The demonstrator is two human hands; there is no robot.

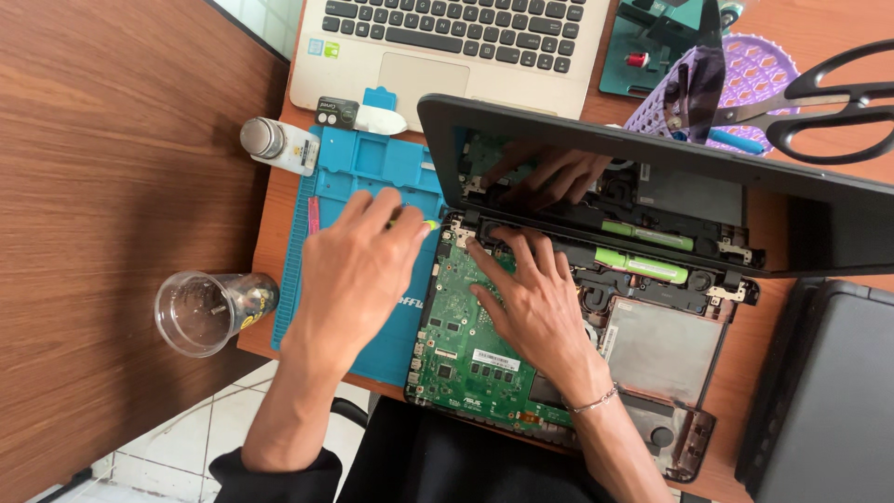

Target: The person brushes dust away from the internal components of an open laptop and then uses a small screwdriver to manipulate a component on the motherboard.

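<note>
Motherboard [470, 340]: green, lower centre, inside opened laptop [670, 345] on desk [112, 140].
Right hand [531, 298]: open, fingers spread, pressing on motherboard.
Left hand [358, 270]: closed around yellow-green tool [430, 224], over blue mat [372, 168].

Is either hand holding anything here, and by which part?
The left hand grips a slim tool with a yellow-green tip; the grip itself is hidden. The right hand holds nothing, lying flat on the green circuit board.
</note>
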